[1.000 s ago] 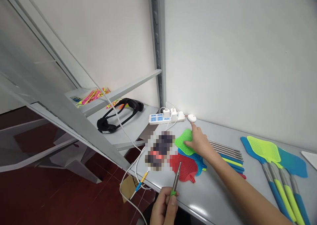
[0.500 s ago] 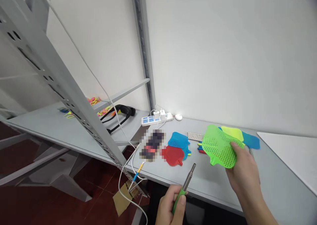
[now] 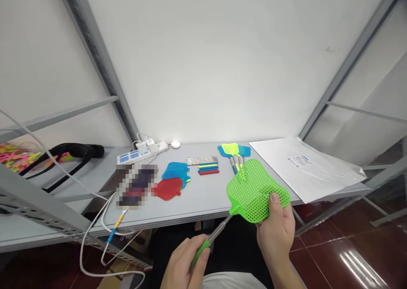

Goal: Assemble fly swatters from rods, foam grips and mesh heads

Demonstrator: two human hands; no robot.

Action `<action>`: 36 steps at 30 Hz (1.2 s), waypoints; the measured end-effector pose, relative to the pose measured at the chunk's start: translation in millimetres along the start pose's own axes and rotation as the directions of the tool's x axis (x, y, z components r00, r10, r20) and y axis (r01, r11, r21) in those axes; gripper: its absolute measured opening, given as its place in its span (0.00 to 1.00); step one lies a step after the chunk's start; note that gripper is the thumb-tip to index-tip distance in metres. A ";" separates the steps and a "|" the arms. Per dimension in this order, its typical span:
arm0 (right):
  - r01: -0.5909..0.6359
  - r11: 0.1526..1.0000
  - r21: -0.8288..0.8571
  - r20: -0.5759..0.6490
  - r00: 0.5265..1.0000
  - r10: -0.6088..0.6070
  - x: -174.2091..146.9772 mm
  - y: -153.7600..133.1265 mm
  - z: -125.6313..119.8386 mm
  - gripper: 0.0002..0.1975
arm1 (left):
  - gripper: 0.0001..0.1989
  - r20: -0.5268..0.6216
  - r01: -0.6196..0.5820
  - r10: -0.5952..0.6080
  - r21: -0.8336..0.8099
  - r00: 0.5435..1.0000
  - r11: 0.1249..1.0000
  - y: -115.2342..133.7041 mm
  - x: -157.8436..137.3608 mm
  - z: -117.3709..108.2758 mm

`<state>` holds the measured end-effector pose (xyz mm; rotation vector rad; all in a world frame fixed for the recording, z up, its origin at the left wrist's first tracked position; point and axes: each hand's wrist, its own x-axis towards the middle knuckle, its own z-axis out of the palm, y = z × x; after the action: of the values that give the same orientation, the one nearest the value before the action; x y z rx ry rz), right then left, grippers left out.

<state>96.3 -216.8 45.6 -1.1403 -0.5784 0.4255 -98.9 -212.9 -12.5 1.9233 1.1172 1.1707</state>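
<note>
My left hand (image 3: 186, 261) is closed around a green handle (image 3: 199, 252) with a metal telescopic rod (image 3: 219, 229) sticking out of it. My right hand (image 3: 276, 229) pinches the edge of a green perforated fly swatter head (image 3: 254, 191), thumb on top. The socket of the head meets the tip of the rod; whether the rod sits inside cannot be made out. Behind the head lie fly swatters with blue and yellow heads (image 3: 230, 149), their rods pointing toward me. Loose blue (image 3: 176, 170) and red swatter heads (image 3: 168, 189) lie stacked to the left.
Metal rods (image 3: 202, 160) and coloured handles (image 3: 209, 169) lie in rows mid-table. A white power strip (image 3: 141, 154), a blurred-out phone-like object (image 3: 138, 187) and white cables are at left. A large white package (image 3: 305, 166) lies at right. Grey metal posts (image 3: 101, 64) frame the table.
The view has swung to the right. My hands have come together, bringing the green swatter head to the rod's tip, where they were apart before.
</note>
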 end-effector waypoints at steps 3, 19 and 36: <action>0.046 0.997 0.067 -0.053 0.998 -0.043 0.7 -5.0 -12.2 0.25 | 0.10 -0.003 -0.142 0.142 0.073 0.990 0.987 4.9 2.0 -4.7; 0.178 0.965 0.193 -0.135 0.979 -0.154 -12.0 -13.9 -32.5 0.19 | 0.11 0.181 -0.431 0.399 0.194 0.899 0.881 11.0 -2.7 -10.2; 0.020 0.999 0.044 0.093 0.995 -0.024 -11.4 -4.1 -38.2 0.10 | 0.11 0.212 -0.409 0.375 0.149 0.902 0.900 14.5 -0.4 -12.6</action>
<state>111.5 -252.6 35.5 -1.0765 -0.6606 0.4719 -105.5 -218.8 4.6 2.4346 0.7860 1.0945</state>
